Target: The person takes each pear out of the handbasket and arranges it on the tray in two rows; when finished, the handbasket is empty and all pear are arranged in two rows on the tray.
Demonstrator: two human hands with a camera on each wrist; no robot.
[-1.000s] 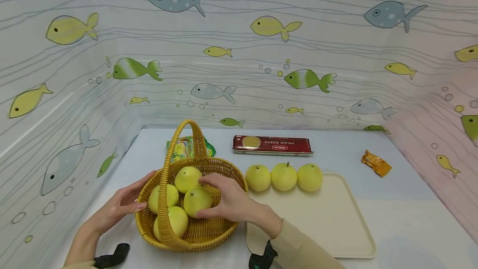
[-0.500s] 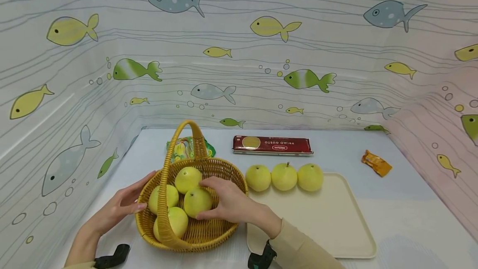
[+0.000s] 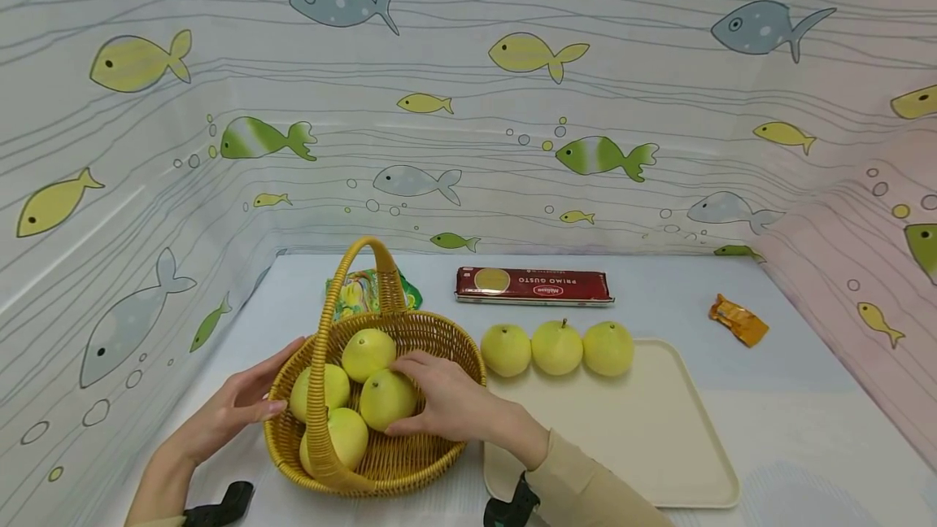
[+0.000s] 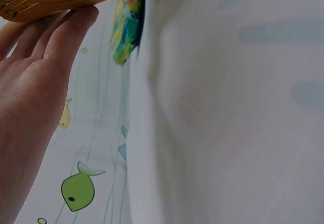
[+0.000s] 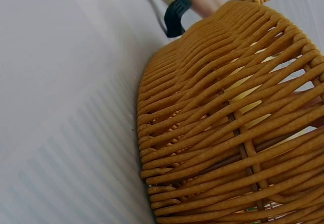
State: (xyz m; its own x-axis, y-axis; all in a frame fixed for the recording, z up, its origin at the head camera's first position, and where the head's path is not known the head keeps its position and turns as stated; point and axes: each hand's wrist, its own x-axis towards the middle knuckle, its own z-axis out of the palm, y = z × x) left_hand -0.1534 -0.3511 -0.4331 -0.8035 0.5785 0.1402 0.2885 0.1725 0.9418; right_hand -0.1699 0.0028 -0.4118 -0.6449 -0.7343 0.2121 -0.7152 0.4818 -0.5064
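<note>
Wicker basket (image 3: 439, 332) stands on the table (image 3: 769, 397), left of the tray (image 3: 644, 429). Inside it, the right hand (image 3: 450, 405) grasps a yellow pear (image 3: 384, 398) with curled fingers. The left hand (image 3: 237, 407) rests with straight fingers against the basket's outer wall.

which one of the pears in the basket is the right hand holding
The right hand grips the pear in the middle of the basket, the one showing a small dark stem end. The other three pears in there lie untouched around it.
</note>
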